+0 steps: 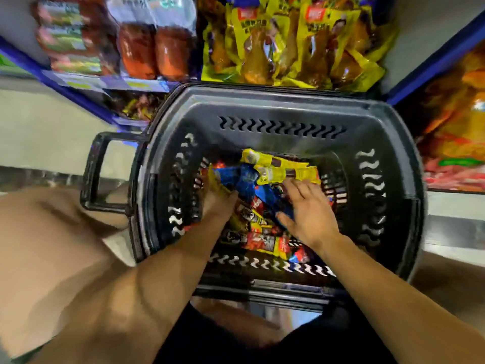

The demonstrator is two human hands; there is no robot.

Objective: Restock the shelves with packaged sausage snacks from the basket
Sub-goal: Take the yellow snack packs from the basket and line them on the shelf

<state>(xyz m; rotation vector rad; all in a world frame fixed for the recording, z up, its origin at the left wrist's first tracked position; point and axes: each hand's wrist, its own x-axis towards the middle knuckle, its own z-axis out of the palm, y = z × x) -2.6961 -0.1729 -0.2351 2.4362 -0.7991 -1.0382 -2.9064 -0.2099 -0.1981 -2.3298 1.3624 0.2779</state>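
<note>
A black plastic basket (pixel 283 106) stands on the floor below me, holding several packaged sausage snacks. Yellow packs (pixel 280 168) lie at the far side, blue packs (pixel 242 177) in the middle, red and black packs (pixel 265 241) nearer me. My left hand (pixel 219 203) is down in the left of the pile, fingers closed around blue and yellow packs. My right hand (pixel 308 215) hovers flat over the packs on the right, fingers spread, touching the edge of a yellow pack. The picture is motion-blurred.
The basket's handle (pixel 95 174) sticks out to the left. Behind it are blue-edged shelves (pixel 110 84) with red sausages (pixel 154 51), yellow chicken-leg bags (pixel 288 43) and orange bags (pixel 454 122) at right. My knees frame the basket.
</note>
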